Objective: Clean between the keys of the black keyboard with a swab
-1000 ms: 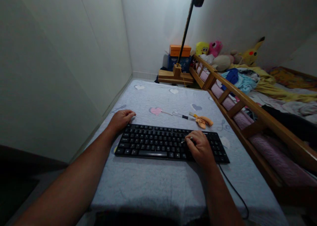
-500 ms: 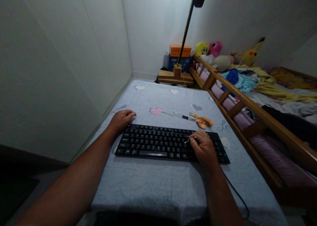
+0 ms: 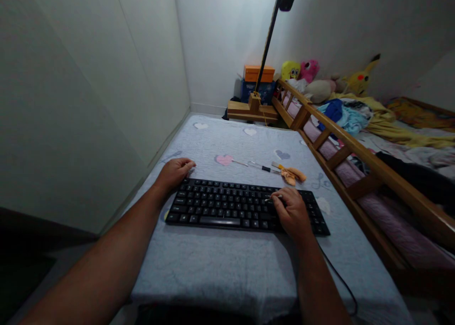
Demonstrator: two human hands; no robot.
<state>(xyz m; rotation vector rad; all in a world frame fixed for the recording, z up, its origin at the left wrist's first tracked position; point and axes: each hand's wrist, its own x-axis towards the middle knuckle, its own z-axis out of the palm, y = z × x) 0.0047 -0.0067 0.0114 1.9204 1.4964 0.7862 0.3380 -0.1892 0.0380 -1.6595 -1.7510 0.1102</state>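
A black computer keyboard [image 3: 222, 204] lies across the patterned cloth in front of me. Between the thumb and fingers of my right hand [image 3: 291, 208] is a thin white cotton swab [image 3: 269, 199], its tip at the keys right of the middle. That hand covers part of the keyboard's right side. At the back left corner, my left hand [image 3: 175, 171] rests against the keyboard, fingers bent and pressed together. What they hold, if anything, is hidden. Behind the keyboard lie a thin light stick [image 3: 240, 162], a black-handled tool [image 3: 266, 169], a small brush [image 3: 277, 165] and an orange cloth [image 3: 293, 175].
A cable [image 3: 341, 280] runs from under my right arm along the table. The bed's wooden rail [image 3: 350, 147] borders the right side; a pale cabinet [image 3: 106, 78] stands left. Beyond the table are a wooden stand [image 3: 251, 107] with a black pole and stacked boxes [image 3: 259, 73].
The cotton swab's tip has shifted slightly away from me over the keys, with a small tilt of my right fingers. My left hand and the keyboard have stayed put.
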